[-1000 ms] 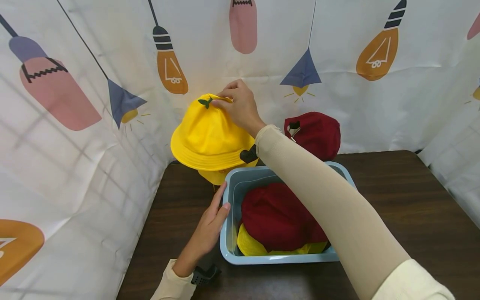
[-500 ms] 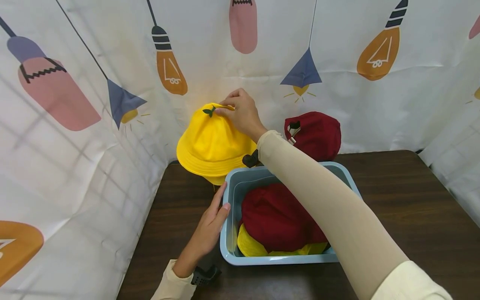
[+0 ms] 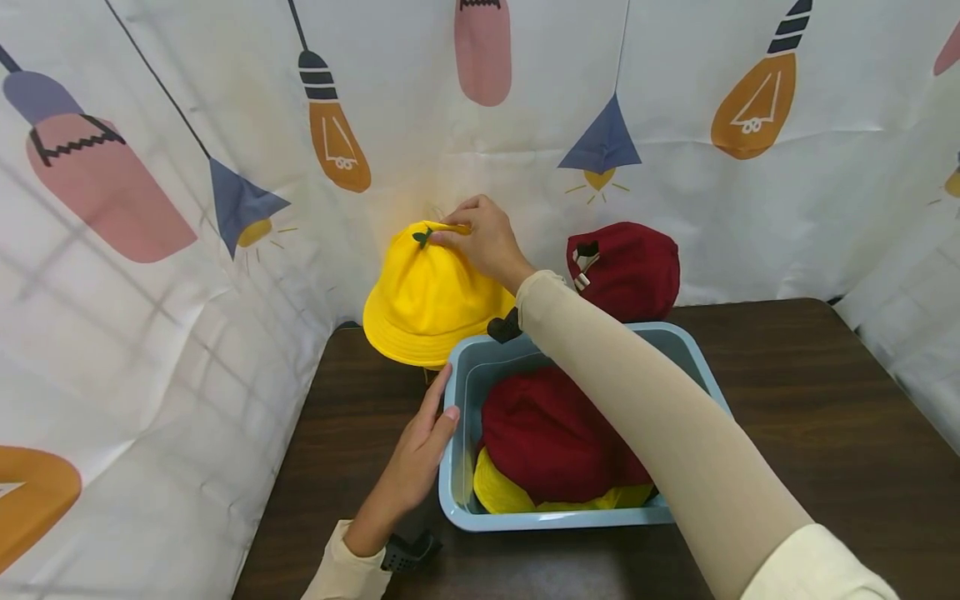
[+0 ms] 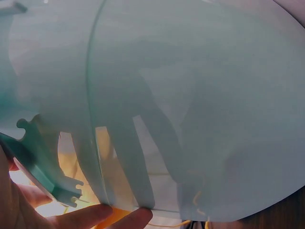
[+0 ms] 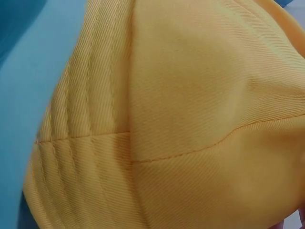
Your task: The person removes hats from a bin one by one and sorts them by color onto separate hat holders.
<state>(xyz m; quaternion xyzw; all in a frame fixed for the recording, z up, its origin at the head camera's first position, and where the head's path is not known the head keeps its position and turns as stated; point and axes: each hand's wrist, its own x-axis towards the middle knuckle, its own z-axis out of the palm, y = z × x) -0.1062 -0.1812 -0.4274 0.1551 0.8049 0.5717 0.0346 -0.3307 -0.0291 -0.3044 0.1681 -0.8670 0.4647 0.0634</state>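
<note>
My right hand (image 3: 486,242) pinches the crown of a yellow bucket hat (image 3: 429,296), beside its small green leaf sprout (image 3: 423,238). The hat hangs upright behind the back left corner of a light blue basin (image 3: 558,522). Its stitched brim and crown seam fill the right wrist view, where the hat (image 5: 190,95) looks close. My left hand (image 3: 420,450) touches the basin's left side with fairly straight fingers; in the left wrist view fingertips (image 4: 143,213) rest against the pale basin wall (image 4: 228,119). Inside the basin lies a dark red hat (image 3: 558,433) over a yellow brim (image 3: 498,487).
Another dark red hat (image 3: 633,271) stands behind the basin, against the white printed curtain (image 3: 525,133). The dark wooden table (image 3: 810,400) extends to the right of the basin. My right forearm crosses over the basin and hides part of it.
My right hand has lowered the yellow hat and shifted it slightly right, so the yellow piece below is now covered. The left hand and basin have stayed put.
</note>
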